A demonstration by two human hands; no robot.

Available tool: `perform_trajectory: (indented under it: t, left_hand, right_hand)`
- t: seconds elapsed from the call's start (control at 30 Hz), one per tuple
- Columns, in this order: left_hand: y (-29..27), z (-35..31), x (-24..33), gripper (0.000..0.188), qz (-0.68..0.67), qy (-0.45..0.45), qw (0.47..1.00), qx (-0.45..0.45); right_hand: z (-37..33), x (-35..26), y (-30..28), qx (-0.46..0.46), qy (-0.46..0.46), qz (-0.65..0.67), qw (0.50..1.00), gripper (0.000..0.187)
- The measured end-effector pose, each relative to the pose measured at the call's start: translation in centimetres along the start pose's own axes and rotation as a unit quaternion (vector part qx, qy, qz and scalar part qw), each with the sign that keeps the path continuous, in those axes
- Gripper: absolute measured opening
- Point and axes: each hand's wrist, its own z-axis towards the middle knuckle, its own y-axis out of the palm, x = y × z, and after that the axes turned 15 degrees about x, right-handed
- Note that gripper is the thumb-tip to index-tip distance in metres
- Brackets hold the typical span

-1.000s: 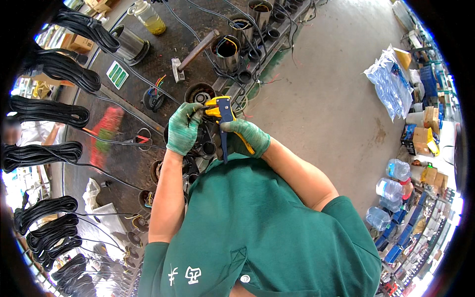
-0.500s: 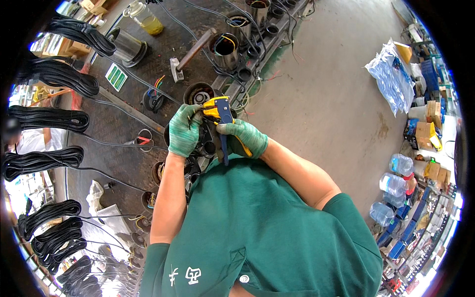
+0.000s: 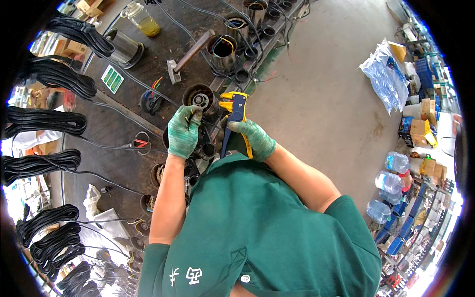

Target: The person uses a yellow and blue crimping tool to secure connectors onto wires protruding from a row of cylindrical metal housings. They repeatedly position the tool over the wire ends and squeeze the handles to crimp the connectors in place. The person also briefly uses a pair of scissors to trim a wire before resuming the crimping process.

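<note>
My right hand point(image 3: 257, 140), in a green glove, is wrapped round a blue and yellow wire stripper point(image 3: 237, 110). The tool's yellow jaws point left, a short gap away from my left hand. My left hand point(image 3: 183, 131), gloved too, pinches the end of a dark cable point(image 3: 189, 119) between thumb and fingers; its thin wires are too small to make out. Just beyond my hands stands a round metal motor housing point(image 3: 200, 96) with a ringed part inside. More dark cylindrical parts lie below my hands, partly hidden by them.
A hammer point(image 3: 193, 53) lies on the dark workbench point(image 3: 118, 158). Open metal cylinders point(image 3: 222, 52) with wires line its right edge. Several coiled black cables point(image 3: 49, 121) hang at left, their leads crossing the bench. Scissors with red handles point(image 3: 140, 143) lie nearby.
The wire stripper has moved right with my right hand, and its jaws have come away from my left fingers. My left hand stays almost in place, still pinching the cable.
</note>
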Motion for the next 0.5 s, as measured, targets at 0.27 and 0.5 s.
perform_trajectory:
  t: [0.27, 0.5]
  left_hand:
    - [0.3, -0.1, -1.7, 0.023, 0.007, -0.022, 1.0, -0.017]
    - [0.5, 4.6, 4.4, 0.05, 0.167, 0.006, 0.985, 0.054]
  right_hand:
    - [-1.3, -1.7, -2.1, 0.051, -0.129, -0.07, 0.988, 0.043]
    - [-0.3, -6.6, -5.2, 0.114, -0.14, -0.141, 0.973, 0.035]
